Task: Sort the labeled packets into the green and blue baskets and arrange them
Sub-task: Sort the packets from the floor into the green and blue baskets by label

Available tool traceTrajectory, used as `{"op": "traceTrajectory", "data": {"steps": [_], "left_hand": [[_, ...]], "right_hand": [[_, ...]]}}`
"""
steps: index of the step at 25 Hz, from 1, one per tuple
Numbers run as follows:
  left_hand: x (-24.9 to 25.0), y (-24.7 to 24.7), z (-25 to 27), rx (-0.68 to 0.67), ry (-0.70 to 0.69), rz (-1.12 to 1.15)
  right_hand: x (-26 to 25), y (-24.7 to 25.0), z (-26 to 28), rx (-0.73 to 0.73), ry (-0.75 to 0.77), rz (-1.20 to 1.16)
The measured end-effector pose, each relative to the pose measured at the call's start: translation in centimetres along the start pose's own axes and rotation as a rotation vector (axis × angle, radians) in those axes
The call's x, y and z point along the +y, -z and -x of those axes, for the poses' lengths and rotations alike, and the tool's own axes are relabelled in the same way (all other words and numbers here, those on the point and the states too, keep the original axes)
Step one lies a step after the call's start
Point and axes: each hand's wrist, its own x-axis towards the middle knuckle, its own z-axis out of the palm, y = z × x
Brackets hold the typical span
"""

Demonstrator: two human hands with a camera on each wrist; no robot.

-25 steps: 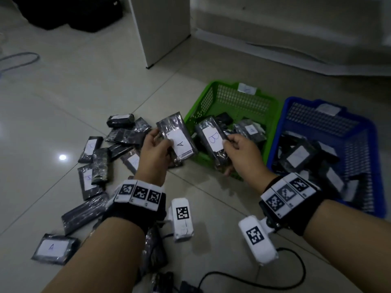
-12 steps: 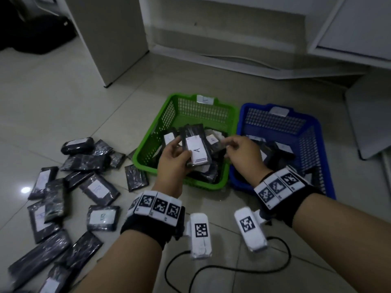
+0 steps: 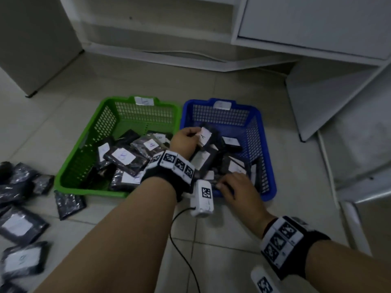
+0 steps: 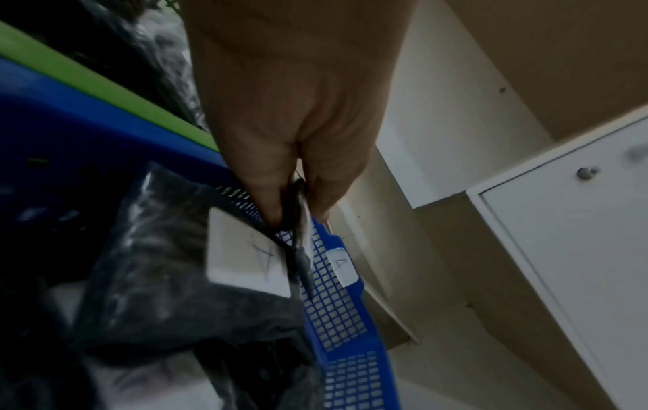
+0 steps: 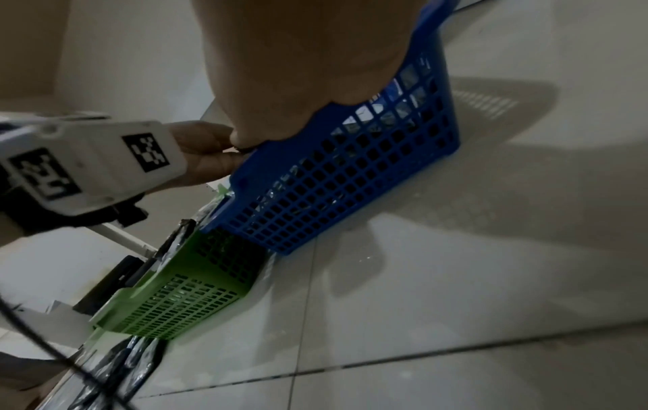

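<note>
My left hand (image 3: 195, 134) pinches a dark packet labelled A (image 3: 206, 135) by its edge, low over the pile inside the blue basket (image 3: 222, 117). The left wrist view shows thumb and fingers (image 4: 270, 199) clamped on that packet (image 4: 242, 255), with the blue basket (image 4: 336, 305) and its A tag behind. My right hand (image 3: 222, 185) sits at the blue basket's near rim. In the right wrist view it (image 5: 238, 144) curls over that rim (image 5: 350, 180). The green basket (image 3: 99, 127) on the left holds several labelled packets.
Several loose dark packets (image 3: 21, 225) lie on the tiled floor left of the green basket (image 5: 182, 299). A black cable (image 3: 182, 250) trails across the floor between my arms. White cabinets (image 3: 317, 24) and a leaning board (image 3: 330, 98) stand behind and to the right.
My left hand carried the A packet from above the green basket rightwards over the blue one. My right hand let go of the B packet and dropped to the blue basket's near rim.
</note>
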Motion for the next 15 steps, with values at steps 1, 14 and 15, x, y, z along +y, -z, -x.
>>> {"op": "traceTrajectory", "data": {"steps": [1,14,15], "left_hand": [[0.4,-0.3,-0.4,-0.023,0.001,-0.086],[-4.5,14.2,13.3,0.179,-0.237,-0.051],[-5.2,16.0,14.8,0.202,-0.233,-0.095]], "right_hand": [[0.2,-0.1,0.1,-0.015,0.012,-0.006],[-10.2,-5.3,0.3,0.141,0.481,0.127],[-11.5,-6.7,0.6,0.087,0.526,0.111]]}}
